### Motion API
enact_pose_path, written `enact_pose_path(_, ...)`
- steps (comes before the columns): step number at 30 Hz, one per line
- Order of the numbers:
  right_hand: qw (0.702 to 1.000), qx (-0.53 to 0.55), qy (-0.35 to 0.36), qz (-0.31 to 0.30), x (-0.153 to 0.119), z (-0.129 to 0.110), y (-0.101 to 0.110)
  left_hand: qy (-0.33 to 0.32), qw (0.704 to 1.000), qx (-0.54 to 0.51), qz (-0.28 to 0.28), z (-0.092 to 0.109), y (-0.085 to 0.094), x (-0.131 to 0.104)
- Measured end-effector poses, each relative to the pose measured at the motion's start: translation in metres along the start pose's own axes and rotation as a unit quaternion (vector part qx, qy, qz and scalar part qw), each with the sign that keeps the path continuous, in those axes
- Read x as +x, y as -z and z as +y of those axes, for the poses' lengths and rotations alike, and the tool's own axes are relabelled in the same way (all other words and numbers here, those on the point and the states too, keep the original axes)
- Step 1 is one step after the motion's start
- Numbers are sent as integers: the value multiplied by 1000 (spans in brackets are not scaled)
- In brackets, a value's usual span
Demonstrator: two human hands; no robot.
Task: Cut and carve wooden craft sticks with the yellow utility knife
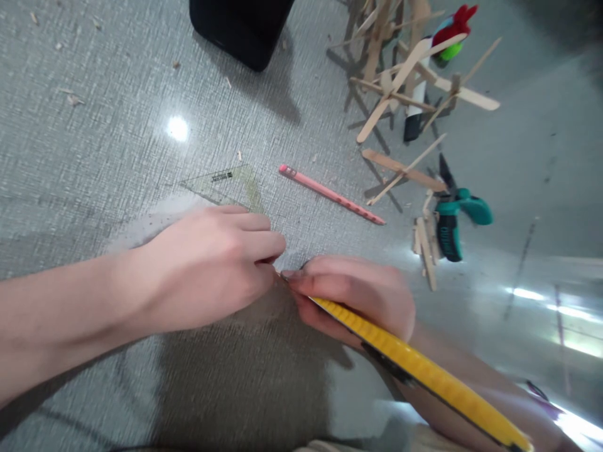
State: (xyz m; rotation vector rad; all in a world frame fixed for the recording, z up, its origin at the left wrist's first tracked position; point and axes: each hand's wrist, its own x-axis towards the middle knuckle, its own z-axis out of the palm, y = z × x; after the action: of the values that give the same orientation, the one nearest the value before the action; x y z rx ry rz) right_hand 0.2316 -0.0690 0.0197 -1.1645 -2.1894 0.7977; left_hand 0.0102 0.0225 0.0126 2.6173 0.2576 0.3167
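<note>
My right hand (353, 295) is closed around a yellow utility knife (414, 364), gripping it close to the blade end. The knife's long yellow body slants down to the lower right, over my forearm. My left hand (226, 257) is curled, its fingertips almost meeting the tip of the knife. A tiny sliver of something light brown shows at those fingertips; most of it is hidden, so I cannot tell its kind. Just beyond my left knuckles lies a clear set square (245, 182), partly covered by the hand. A pink pencil (332, 195) rests farther right.
Wooden craft sticks (391, 94), some crossed together, are heaped at the upper right with a white marker (419, 94). Teal-handled cutters (450, 216) lie below them beside short stick pieces (425, 245). A black object (240, 25) stands at the top edge. Wood chips dot the textured tabletop (117, 94).
</note>
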Motion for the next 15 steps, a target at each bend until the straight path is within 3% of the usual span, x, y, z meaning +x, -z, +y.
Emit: enact_pose_path(15,1000,-5,4,-12,-1,-2,2,7,1000,-5,14,1,-4,-1)
